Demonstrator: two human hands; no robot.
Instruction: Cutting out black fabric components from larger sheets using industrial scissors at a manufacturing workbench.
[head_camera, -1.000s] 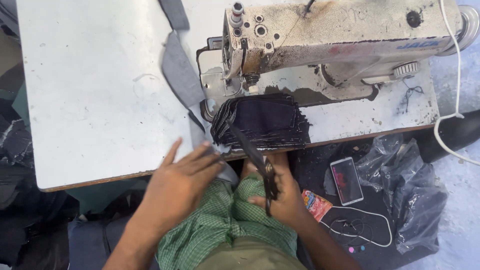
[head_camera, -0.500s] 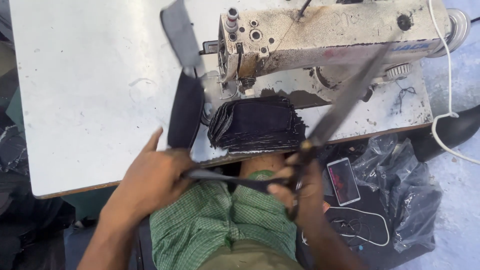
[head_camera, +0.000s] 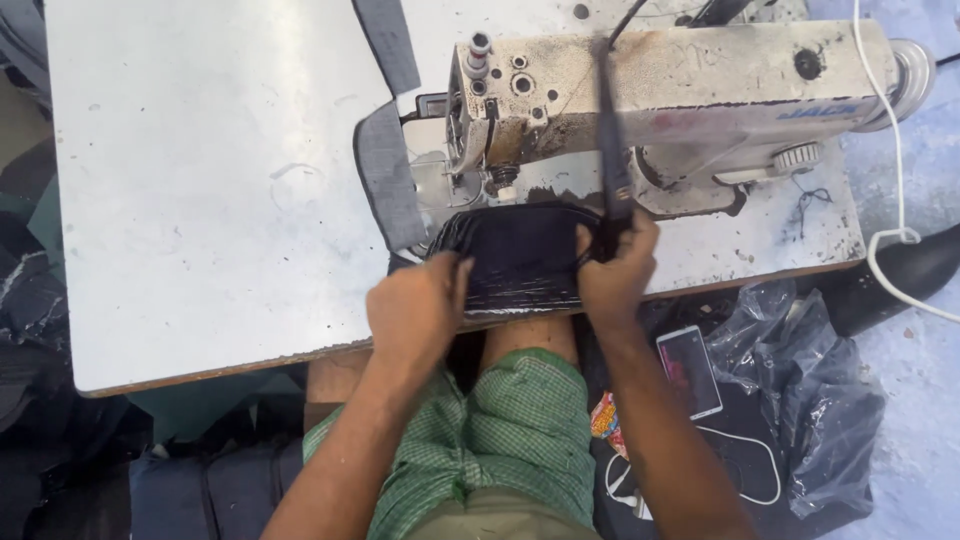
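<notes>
A stack of dark fabric pieces (head_camera: 520, 255) lies at the table's front edge, just below the needle area of a worn white sewing machine (head_camera: 660, 90). My left hand (head_camera: 415, 310) grips the stack's left side. My right hand (head_camera: 615, 270) holds its right side and also pinches a long dark strip (head_camera: 610, 130) that rises over the machine body. A grey fabric band (head_camera: 385, 180) runs up the table left of the machine.
The white table (head_camera: 200, 200) spreads wide to the left. On the floor at right lie a phone (head_camera: 690, 370), a white cable (head_camera: 745, 470) and a crumpled dark plastic bag (head_camera: 810, 400). A white cord (head_camera: 890, 200) hangs off the machine's right end.
Both hands rose from my lap to the stack's two sides. The long strip, first low at my lap, then slanted to the right, now stands upright over the machine.
</notes>
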